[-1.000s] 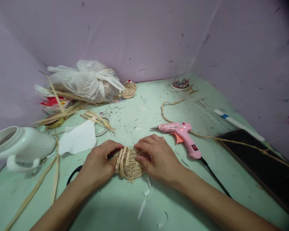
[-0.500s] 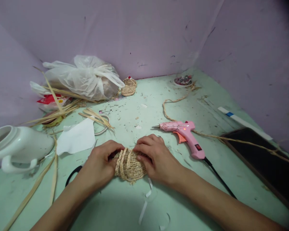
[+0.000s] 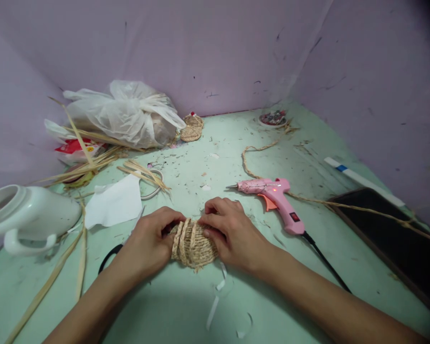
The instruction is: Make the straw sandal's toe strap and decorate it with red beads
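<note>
A small woven straw piece (image 3: 193, 244) lies on the green table (image 3: 186, 310) in front of me, with thicker rope strands wrapped across its left part. My left hand (image 3: 148, 244) grips its left end, fingers curled over the top. My right hand (image 3: 232, 234) presses on its right side, fingertips pinched on the weave. Both hands are closed on it.
A pink glue gun (image 3: 272, 196) with a black cord lies right of my hands, over a long straw rope (image 3: 258, 157). A white jug (image 3: 28, 217), white paper (image 3: 114, 203), straw strips (image 3: 86, 162), plastic bag (image 3: 122, 114), small straw item (image 3: 192, 128), dark tray (image 3: 394, 239).
My hands and the straw piece stay in nearly the same place; the fingers of my right hand shifted slightly on the weave. The view moved a little.
</note>
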Available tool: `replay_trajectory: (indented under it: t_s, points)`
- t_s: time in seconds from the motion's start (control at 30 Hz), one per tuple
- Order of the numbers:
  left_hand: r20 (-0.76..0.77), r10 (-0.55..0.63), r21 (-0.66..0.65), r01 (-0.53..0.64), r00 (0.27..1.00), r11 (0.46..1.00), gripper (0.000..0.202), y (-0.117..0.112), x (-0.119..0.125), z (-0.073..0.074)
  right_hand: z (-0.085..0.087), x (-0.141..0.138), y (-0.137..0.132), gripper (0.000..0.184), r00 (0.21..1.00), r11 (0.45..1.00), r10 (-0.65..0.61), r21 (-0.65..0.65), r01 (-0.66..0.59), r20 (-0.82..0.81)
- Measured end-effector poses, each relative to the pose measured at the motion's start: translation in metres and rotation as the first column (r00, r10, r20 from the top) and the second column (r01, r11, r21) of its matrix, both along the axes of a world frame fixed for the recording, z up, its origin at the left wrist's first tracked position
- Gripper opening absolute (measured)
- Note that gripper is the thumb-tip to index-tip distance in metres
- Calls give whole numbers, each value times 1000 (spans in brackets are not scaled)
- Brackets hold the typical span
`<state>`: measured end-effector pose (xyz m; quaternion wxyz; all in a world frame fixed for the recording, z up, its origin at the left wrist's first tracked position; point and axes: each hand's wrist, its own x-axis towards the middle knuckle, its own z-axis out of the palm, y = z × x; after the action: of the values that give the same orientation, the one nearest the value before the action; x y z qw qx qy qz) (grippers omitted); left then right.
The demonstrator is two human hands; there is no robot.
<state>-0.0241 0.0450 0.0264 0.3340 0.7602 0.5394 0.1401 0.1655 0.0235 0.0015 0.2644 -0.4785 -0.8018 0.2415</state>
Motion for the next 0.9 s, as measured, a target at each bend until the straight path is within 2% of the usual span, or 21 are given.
replay_trajectory:
  t_s: [0.23,0.4,0.57,0.63,0.73,0.8,0.9]
  points:
    - [23,13,-90,-11,1000,996,24,4,-4,-2,-7,3,0,28,996,1000,-15,9,16,-86]
    - [-15,20,-58,-20,1000,998,23,2,-4,-2,-14,5,1,38,991,998,-60,17,62,-122]
    - [37,53,-40,-51,998,998,30,4,-10,-1,-3,16,0,51,998,1000,27,9,-26,-60]
    - [17,92,28,-92,996,995,28,6,-14,3,6,21,-2,42,996,995,88,50,-89,7]
    - [-93,146,120,-134,985,984,16,7,-20,13,19,23,-8,10,979,971,179,140,-192,100]
    - [-138,57,70,-47,989,996,12,5,-23,19,24,21,-12,5,959,954,242,142,-263,150]
    - [-151,-200,-45,196,968,980,14,0,-26,24,23,14,-19,7,932,946,299,67,-318,203]
